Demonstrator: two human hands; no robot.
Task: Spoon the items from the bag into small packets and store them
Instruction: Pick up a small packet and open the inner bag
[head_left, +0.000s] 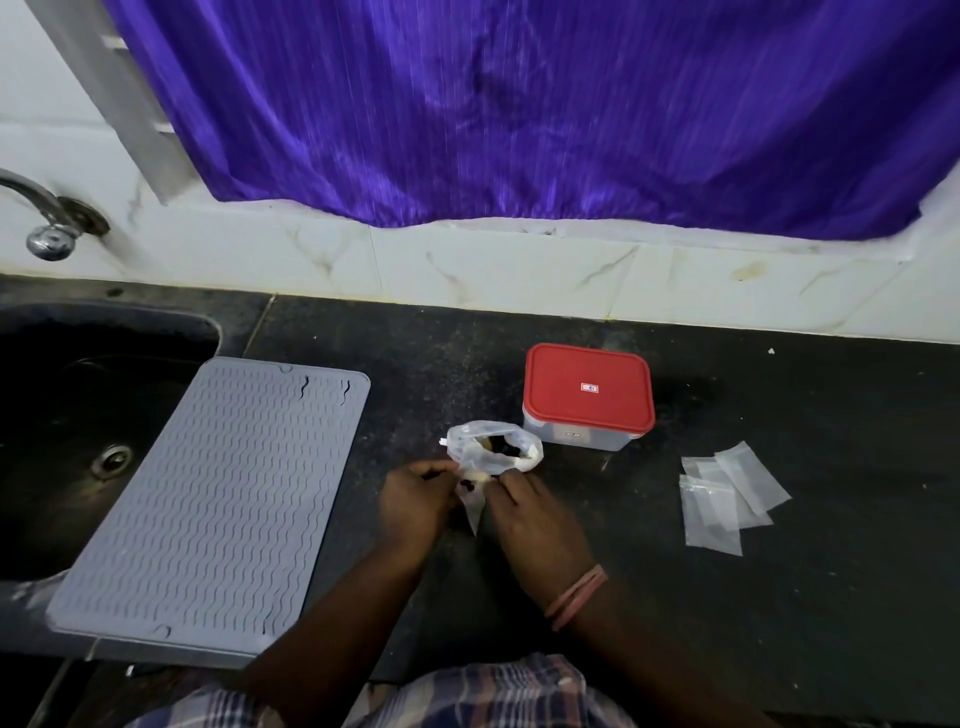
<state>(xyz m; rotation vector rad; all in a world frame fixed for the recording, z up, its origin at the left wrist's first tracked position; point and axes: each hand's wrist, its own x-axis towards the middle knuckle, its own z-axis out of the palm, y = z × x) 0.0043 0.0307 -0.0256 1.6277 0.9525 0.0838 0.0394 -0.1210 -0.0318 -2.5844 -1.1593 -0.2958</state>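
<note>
While both hands meet over the dark stone counter (779, 597), they pinch a small clear packet (474, 506) between them: the left hand (415, 499) grips its upper left edge with curled fingers, the right hand (535, 514) nips its upper right edge, and the packet hangs to a point between the wrists. A few dark pieces and something pale sit near its mouth. Just beyond the fingers, touching the packet's top, the clear plastic bag (493, 447) stands open on the counter, with dark items and a pale object inside; what they are is too blurred to tell. Behind and right of the bag sits a clear storage box with a red lid (588, 387), lid on. Empty zip packets (727, 499) lie overlapping, well to the right. A grey ribbed silicone mat (208, 509) lies left, its far corner overhanging the black sink (62, 415). Bare counter spreads right of the box and between mat and hands.
</note>
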